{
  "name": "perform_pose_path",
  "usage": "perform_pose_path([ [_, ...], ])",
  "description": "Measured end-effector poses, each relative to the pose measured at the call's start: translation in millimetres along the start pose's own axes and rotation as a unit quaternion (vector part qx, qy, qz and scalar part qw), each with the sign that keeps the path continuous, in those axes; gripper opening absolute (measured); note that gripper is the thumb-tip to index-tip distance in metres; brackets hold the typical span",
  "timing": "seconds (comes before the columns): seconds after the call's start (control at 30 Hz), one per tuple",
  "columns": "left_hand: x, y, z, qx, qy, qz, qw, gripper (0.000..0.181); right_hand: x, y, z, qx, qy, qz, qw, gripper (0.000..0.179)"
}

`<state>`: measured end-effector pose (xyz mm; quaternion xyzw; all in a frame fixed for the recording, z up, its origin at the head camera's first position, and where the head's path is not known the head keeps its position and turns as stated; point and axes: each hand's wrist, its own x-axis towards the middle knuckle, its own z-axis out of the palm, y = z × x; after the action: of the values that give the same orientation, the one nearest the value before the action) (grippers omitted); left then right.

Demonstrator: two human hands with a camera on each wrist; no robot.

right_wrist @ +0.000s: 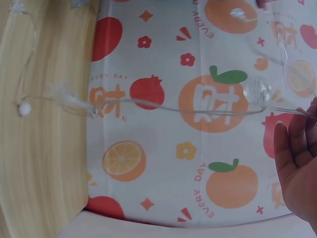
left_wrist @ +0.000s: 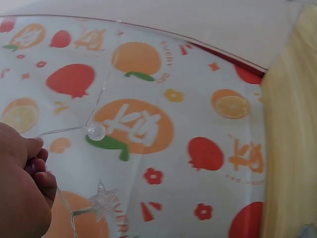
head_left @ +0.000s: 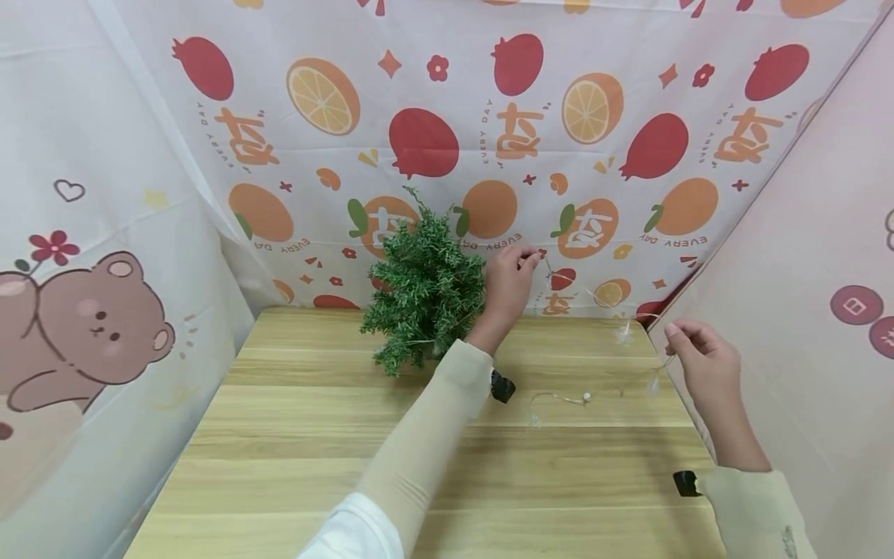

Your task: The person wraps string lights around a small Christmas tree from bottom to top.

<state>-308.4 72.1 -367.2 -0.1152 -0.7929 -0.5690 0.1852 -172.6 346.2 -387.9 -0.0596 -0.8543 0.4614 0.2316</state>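
Observation:
My left hand (head_left: 510,283) pinches the thin clear wire of a string light just right of a small green artificial tree (head_left: 422,291). In the left wrist view, a round clear bulb (left_wrist: 96,131) and a star-shaped bulb (left_wrist: 103,199) hang on the wire beside that hand. Farther right, above the table's right side, my right hand (head_left: 708,365) pinches another stretch of the wire. Between the two hands the string spans loosely. A length of it ending in a small white ball (head_left: 587,397) trails lower down. The right wrist view shows a round bulb (right_wrist: 257,90) near the right fingertips.
The tree stands at the back of a light wooden table (head_left: 293,435). Behind it hangs a fruit-print cloth (head_left: 475,155), and a bear-print cloth (head_left: 119,326) covers the left side. A pale pink cloth (head_left: 803,256) closes off the right. Each wrist carries a small black camera (head_left: 501,386).

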Motion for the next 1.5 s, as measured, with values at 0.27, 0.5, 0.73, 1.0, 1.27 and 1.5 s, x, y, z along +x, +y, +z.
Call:
perform_pose_path([
  [0.27,-13.9,-26.4,24.4,0.051,-0.032,0.026,0.9979,0.019,11.0,-21.4,2.7,0.039,0.033,0.021,0.9985,0.024],
  [0.5,-21.4,-44.7,34.8,0.110,-0.048,0.023,0.9925,0.017,22.8,-37.7,7.2,0.096,0.044,0.020,0.9942,0.025],
  [0.73,-31.3,-49.2,37.3,0.095,-0.075,0.008,0.9927,0.022,30.1,-49.4,10.1,0.124,0.060,0.034,0.9899,0.025],
  [1.0,-38.5,-43.1,39.6,0.086,-0.080,0.033,0.9926,0.021,37.4,-55.9,19.8,0.162,0.077,0.043,0.9829,0.018],
  [1.27,-38.1,-32.2,41.2,0.037,-0.077,0.045,0.9953,0.020,42.3,-56.1,31.7,0.135,0.070,0.046,0.9873,0.015],
  [1.5,-26.5,7.6,33.6,-0.062,-0.125,0.050,0.9890,0.021,44.1,-53.0,42.2,0.135,0.035,0.041,0.9894,0.015],
])
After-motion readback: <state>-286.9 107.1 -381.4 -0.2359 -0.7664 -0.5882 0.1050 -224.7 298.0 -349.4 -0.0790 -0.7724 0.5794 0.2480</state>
